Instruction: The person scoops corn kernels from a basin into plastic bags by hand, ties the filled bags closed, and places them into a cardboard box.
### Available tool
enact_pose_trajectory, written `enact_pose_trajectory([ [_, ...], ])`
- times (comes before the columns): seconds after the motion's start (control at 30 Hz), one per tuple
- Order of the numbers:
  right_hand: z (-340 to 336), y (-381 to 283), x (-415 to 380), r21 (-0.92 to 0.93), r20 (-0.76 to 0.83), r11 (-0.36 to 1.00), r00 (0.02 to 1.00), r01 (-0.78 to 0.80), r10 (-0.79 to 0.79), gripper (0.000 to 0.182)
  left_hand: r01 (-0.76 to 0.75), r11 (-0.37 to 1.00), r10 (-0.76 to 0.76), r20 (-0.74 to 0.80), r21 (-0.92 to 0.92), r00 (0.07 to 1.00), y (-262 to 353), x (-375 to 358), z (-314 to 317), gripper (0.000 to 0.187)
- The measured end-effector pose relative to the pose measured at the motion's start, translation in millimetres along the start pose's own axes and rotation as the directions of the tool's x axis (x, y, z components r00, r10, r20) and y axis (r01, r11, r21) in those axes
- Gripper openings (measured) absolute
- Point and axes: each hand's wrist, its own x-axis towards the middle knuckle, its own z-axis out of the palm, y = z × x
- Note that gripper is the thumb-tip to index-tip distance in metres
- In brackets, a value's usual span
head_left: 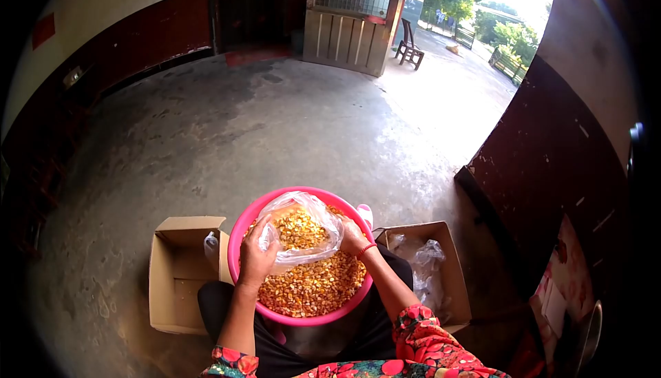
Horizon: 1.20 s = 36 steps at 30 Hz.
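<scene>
A pink basin (321, 320) full of yellow-orange corn kernels (313, 288) sits between my knees. Over it, a clear plastic bag (292, 257) is spread with its mouth open, and corn shows inside the opening. The left side of the bag's rim is gripped by my left hand (256, 257), with thumb and fingers closed on the film. On the opposite side, my right hand (352, 237), with a red cord on its wrist, is closed on the bag's edge; its fingertips are partly hidden by the plastic.
A cardboard box (165, 285) with a small clear bag inside stands left of the basin. Another box (456, 288) at the right holds crumpled plastic bags (428, 268). A wooden chair (410, 49) is beyond the open metal door (350, 37).
</scene>
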Motion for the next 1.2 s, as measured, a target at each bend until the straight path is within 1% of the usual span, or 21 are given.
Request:
enact_pose_trajectory([
  [0.07,-4,-4,-1,-0.054,0.03,0.998,0.999,-0.026,0.028,0.037,-0.01,1.0,0.01,0.001,-0.007,1.0,0,0,0,0.052],
  [0.17,4,6,-1,-0.004,0.131,0.998,0.989,-0.067,0.067,0.037,-0.024,0.999,0.024,-0.005,-0.023,1.0,1,0,-1,0.054],
  [0.23,28,34,0,0.006,-0.065,0.968,0.966,0.252,-0.251,0.031,0.075,0.99,-0.073,0.019,-0.116,0.997,-1,-1,-1,0.056],
  [0.27,25,29,-1,0.006,-0.064,0.968,0.966,0.252,-0.251,0.031,0.075,0.99,-0.074,0.018,-0.116,0.997,-1,-1,-1,0.056],
  [0.33,12,10,-4,-0.044,0.117,0.992,0.986,-0.116,0.12,0.028,0.003,0.999,-0.003,-0.001,-0.039,1.0,0,0,-2,0.057],
  [0.37,15,12,-4,-0.045,0.117,0.992,0.986,-0.114,0.119,0.028,0.002,0.999,-0.002,-0.003,-0.04,1.0,1,1,-2,0.057],
  [0.43,25,17,-4,0.303,-0.293,0.952,0.945,-0.05,0.143,0.026,0.0,1.0,0.0,-0.005,-0.029,1.0,5,1,-2,0.056],
  [0.47,25,17,-1,0.303,-0.292,0.952,0.946,-0.05,0.143,0.026,0.001,1.0,-0.002,-0.005,-0.029,1.0,5,1,-3,0.056],
  [0.53,22,18,8,0.687,-0.297,0.72,0.865,-0.101,0.405,0.023,-0.005,1.0,0.005,0.006,-0.021,1.0,7,1,-4,0.057],
  [0.57,18,15,8,0.687,-0.297,0.72,0.865,-0.101,0.405,0.023,-0.005,1.0,0.005,0.006,-0.021,1.0,7,1,-4,0.057],
  [0.63,9,10,6,0.978,0.005,0.162,0.79,-0.132,0.613,0.026,0.086,0.991,-0.083,0.034,-0.107,0.996,9,0,-4,0.06],
  [0.67,2,4,5,0.99,0.032,0.089,0.785,-0.111,0.618,0.022,0.086,0.991,-0.082,0.033,-0.107,0.996,8,0,-3,0.06],
  [0.7,-2,0,5,0.99,0.032,0.09,0.786,-0.11,0.618,0.022,0.082,0.988,-0.079,0.022,-0.13,0.997,7,-1,-2,0.062],
  [0.77,-10,-9,5,0.996,0.036,-0.087,0.787,0.023,0.615,0.022,0.076,0.985,-0.076,0.009,-0.154,0.997,7,0,-2,0.064],
  [0.8,-22,-27,9,0.972,0.114,-0.229,0.768,0.043,0.631,0.02,0.057,0.993,-0.056,0.019,-0.104,0.998,9,1,-3,0.065],
  [0.9,-33,-40,15,0.976,0.036,-0.204,0.864,0.078,0.502,0.02,0.014,0.997,-0.014,0.006,-0.07,1.0,12,1,1,0.07],
  [0.97,-44,-69,23,0.975,0.033,-0.21,0.885,0.073,0.464,0.019,-0.01,0.997,0.009,-0.02,-0.082,1.0,9,1,2,0.072],
  [1.03,-46,-95,31,0.984,0.01,-0.17,0.935,0.054,0.355,0.019,-0.038,0.995,0.04,0.021,-0.089,0.999,4,0,4,0.077],
  [1.07,-43,-105,35,0.988,0.014,-0.147,0.939,0.039,0.344,0.02,0.019,0.999,-0.017,0.044,-0.047,0.999,13,1,2,0.077],
  [1.17,-24,-121,43,1.0,-0.004,0.012,0.933,0.0,0.36,0.021,0.032,0.993,-0.028,0.033,-0.117,0.999,11,0,4,0.077],
  [1.2,-12,-119,46,0.992,-0.045,0.126,0.93,-0.002,0.365,0.021,0.023,0.991,-0.02,0.029,-0.131,0.999,13,0,3,0.075],
])
